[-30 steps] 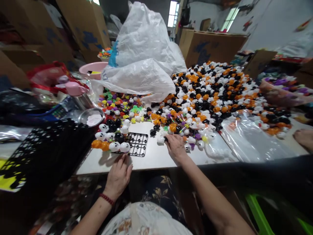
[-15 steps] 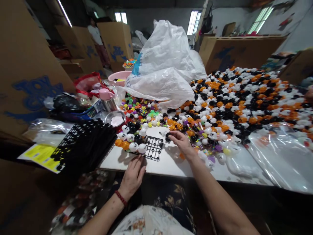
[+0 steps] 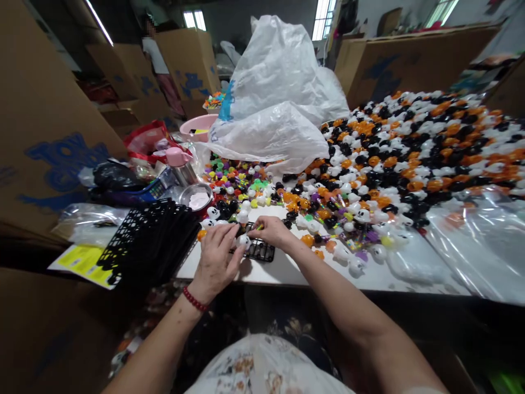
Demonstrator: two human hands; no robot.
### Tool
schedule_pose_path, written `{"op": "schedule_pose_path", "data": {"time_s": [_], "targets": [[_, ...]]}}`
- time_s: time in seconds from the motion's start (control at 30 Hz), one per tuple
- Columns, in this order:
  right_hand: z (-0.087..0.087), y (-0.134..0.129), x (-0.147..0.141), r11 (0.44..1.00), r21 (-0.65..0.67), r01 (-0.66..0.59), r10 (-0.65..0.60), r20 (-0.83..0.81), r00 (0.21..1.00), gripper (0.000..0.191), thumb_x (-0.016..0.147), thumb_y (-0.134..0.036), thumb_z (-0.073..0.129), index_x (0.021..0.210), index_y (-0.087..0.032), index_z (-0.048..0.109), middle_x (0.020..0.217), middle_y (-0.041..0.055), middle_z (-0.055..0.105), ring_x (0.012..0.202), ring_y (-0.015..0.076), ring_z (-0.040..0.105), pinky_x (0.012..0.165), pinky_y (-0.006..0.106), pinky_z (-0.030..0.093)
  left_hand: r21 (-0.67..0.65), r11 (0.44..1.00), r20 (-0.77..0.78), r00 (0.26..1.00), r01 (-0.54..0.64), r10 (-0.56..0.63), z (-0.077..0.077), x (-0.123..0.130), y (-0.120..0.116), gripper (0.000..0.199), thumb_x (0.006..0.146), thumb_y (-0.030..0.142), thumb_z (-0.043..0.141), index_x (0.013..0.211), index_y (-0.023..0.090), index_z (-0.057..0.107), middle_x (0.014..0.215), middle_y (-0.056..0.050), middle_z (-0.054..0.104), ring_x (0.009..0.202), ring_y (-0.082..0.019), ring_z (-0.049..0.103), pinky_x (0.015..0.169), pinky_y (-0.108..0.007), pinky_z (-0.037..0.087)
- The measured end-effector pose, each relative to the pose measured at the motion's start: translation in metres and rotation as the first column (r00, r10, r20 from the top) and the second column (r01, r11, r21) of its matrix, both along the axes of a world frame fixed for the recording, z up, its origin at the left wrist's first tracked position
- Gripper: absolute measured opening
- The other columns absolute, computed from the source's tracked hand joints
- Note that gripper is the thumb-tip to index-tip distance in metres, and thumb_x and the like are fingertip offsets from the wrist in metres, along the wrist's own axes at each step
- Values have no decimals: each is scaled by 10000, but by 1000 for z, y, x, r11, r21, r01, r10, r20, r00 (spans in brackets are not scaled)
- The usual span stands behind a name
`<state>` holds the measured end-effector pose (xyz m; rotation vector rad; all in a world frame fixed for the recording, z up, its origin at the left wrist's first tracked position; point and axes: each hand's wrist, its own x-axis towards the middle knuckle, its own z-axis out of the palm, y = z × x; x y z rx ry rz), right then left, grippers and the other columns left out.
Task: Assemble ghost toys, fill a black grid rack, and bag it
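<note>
A black plastic grid rack (image 3: 262,251) lies on the white table, its left part covered by toy heads and my left hand. My left hand (image 3: 215,254) reaches over those heads, fingers stretched and thumb apart. A white ghost-faced head (image 3: 243,242) shows beside its thumb, and an orange head (image 3: 201,235) peeks out at its left. Above the rack, the fingertips of my right hand (image 3: 270,231) are closed on a small yellow-green piece (image 3: 258,227), mostly hidden. More white skull-faced heads (image 3: 213,213) and black heads (image 3: 227,209) sit just behind my left hand.
Stacked black grid racks (image 3: 150,246) stand at the left, near a metal bowl (image 3: 196,198) and a pink-topped flask (image 3: 180,164). A large heap of orange, black and white heads (image 3: 414,148) covers the right. Clear plastic bags (image 3: 484,246) lie along the right edge.
My right hand has moved left from beside the rack to over it; the black piece it pinched is no longer plain there. My left hand has risen from the table edge onto the heads.
</note>
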<state>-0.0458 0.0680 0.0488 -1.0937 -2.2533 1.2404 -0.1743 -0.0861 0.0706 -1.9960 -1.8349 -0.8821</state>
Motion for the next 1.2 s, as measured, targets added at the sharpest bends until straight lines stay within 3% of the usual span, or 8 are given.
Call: {"op": "schedule_pose_path", "data": {"time_s": [0.27, 0.47, 0.6, 0.77, 0.87, 0.97, 1.13, 1.2], "targets": [[-7, -13, -6, 986, -86, -142, 130, -128, 983, 382, 924, -421, 462, 739, -152, 658, 642, -22, 575, 633, 115, 487, 594, 219, 345, -197, 979, -85, 993, 60, -78, -2, -4, 18, 631, 898, 291, 557, 1468, 161, 319, 1355, -130, 553, 1318, -285, 411, 1086, -473, 298], [-20, -26, 0, 992, -57, -115, 99, -239, 966, 430, 985, -373, 316, 794, -161, 637, 760, 7, 621, 734, 145, 542, 668, 240, 409, -195, 979, -160, 983, 57, -89, -10, -5, 30, 453, 930, 275, 505, 1381, 246, 482, 1316, -86, 605, 1318, -295, 420, 1105, -522, 220], [-17, -27, 40, 990, 125, -67, 100, -277, 955, 259, 950, -335, 461, 1042, -210, 669, 988, 32, 668, 880, 166, 594, 797, 271, 448, -167, 984, -162, 983, 56, -84, -13, -6, 31, 405, 923, 278, 516, 1327, 258, 540, 1222, -86, 657, 1304, -293, 450, 1125, -558, 176], [-18, -3, 130, 797, 600, 69, -257, 233, 938, 266, 836, -93, 509, 1020, -159, 690, 1048, 138, 600, 1015, 266, 508, 870, 373, 392, -176, 983, -155, 985, 46, -74, -12, -7, 30, 377, 916, 282, 524, 1287, 230, 566, 1251, -98, 636, 1295, -286, 465, 1138, -546, 200], [-26, 13, 161, 740, 672, -24, -419, 488, 766, 182, 833, -127, 546, 937, -142, 694, 1020, 162, 571, 976, 300, 479, 806, 400, 364, -160, 986, -168, 983, 41, -68, -13, -9, 30, 390, 913, 291, 527, 1294, 211, 560, 1299, -114, 604, 1318, -293, 442, 1141, -535, 211], [-34, 23, 168, 743, 664, -86, -420, 562, 712, 173, 849, -134, 536, 943, -139, 681, 1017, 164, 564, 964, 293, 478, 778, 381, 355, -138, 990, -183, 981, 38, -64, -15, -11, 30, 396, 914, 302, 530, 1297, 211, 561, 1300, -113, 605, 1328, -298, 432, 1142, -535, 208], [-37, 30, 151, 741, 671, -5, -367, 413, 834, 155, 887, -171, 505, 883, -142, 657, 985, 149, 585, 923, 264, 512, 776, 354, 380, -134, 991, -205, 978, 10, -38, -16, -10, 28, 372, 933, 302, 506, 1288, 211, 570, 1309, -105, 608, 1334, -295, 431, 1139, -531, 212], [-35, 27, 140, 795, 599, 99, -302, 248, 921, 175, 911, -224, 482, 870, -164, 641, 932, 111, 604, 869, 234, 533, 755, 331, 395, -145, 989, -213, 977, 0, -31, -16, -9, 26, 378, 941, 297, 491, 1303, 208, 558, 1328, -103, 597, 1340, -291, 425, 1138, -529, 213]]}}
